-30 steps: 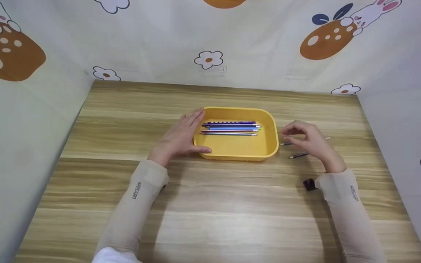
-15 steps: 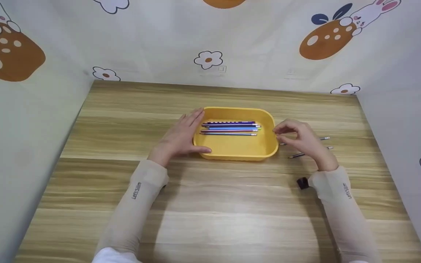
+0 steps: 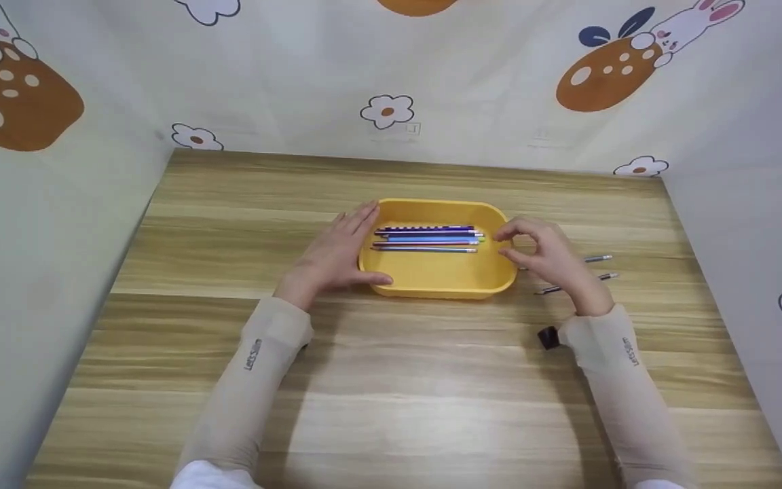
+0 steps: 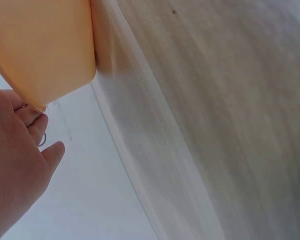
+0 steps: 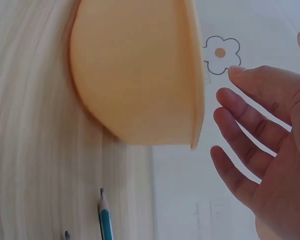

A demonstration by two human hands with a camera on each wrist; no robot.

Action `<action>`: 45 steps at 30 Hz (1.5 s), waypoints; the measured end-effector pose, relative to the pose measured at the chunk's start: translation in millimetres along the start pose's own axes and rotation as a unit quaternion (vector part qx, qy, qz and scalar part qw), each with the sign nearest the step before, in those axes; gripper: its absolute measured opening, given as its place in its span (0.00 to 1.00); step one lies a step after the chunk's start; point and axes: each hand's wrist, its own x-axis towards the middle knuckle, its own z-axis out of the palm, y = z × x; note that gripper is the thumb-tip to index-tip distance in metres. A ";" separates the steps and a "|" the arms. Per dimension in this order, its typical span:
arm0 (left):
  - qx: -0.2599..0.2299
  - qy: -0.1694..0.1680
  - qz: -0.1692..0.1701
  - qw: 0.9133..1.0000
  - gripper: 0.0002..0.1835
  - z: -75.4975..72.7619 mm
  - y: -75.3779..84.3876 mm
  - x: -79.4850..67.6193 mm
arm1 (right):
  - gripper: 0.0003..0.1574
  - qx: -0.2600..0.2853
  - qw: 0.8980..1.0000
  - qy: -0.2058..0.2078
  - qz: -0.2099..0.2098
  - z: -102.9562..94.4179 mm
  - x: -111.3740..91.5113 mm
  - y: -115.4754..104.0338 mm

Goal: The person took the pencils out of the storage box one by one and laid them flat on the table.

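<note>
A yellow plastic basket [image 3: 442, 293] stands mid-table, with several pencils [image 3: 425, 239] lying side by side in it. At its left end, my left hand [image 3: 333, 261] rests on the rim, thumb and fingers spread and fairly straight; the left wrist view shows the fingertips [image 4: 37, 122] at the rim. My right hand [image 3: 550, 255] hovers over the right rim, fingers loosely bent, thumb apart, holding nothing. Beneath and beside it, two pencils [image 3: 598, 258] lie on the table. One shows a blue-green barrel in the right wrist view, a sharpened pencil [image 5: 105, 220].
The wood-grain table [image 3: 391, 380] runs to pale cloth walls [image 3: 309, 75] printed with flowers and rabbits on three sides. A small black wrist-camera piece [image 3: 548, 337] sits below my right wrist.
My right hand has moved left, from beside the basket to over its right rim, and its thumb and fingers have spread apart. The loose pencils show more now. My left hand has stayed put.
</note>
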 end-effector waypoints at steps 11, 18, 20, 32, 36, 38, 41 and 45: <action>-0.001 0.003 0.010 1.000 0.68 0.6 -1.8 1.2 | 0.11 0.034 0.999 -0.035 -0.013 13.8 15.3 -10.1; -0.002 -0.005 0.009 1.000 0.68 -0.7 -0.3 0.9 | 0.12 0.048 0.997 -0.047 -0.037 27.9 27.0 -15.4; -0.004 -0.006 0.009 1.000 0.68 -1.2 -0.1 0.8 | 0.12 0.053 0.996 -0.051 -0.043 32.3 30.6 -16.1; -0.018 -0.002 -0.001 1.000 0.68 -0.7 0.6 0.6 | 0.13 0.028 0.993 -0.101 -0.049 50.9 50.5 -16.4; -0.008 -0.003 0.007 1.000 0.68 -1.3 -0.5 1.1 | 0.13 0.008 0.993 -0.110 -0.048 55.5 56.0 -13.8; -0.002 -0.003 0.010 1.000 0.68 -1.4 -0.9 1.3 | 0.14 -0.003 0.992 -0.115 -0.046 57.8 58.3 -12.3; -0.001 -0.002 0.014 1.000 0.68 -1.3 -1.3 1.3 | 0.14 -0.014 0.991 -0.125 -0.036 61.1 60.7 -10.6; -0.003 0.001 0.014 1.000 0.68 -1.0 -1.2 1.1 | 0.13 -0.025 0.990 -0.134 -0.016 64.3 63.0 -9.6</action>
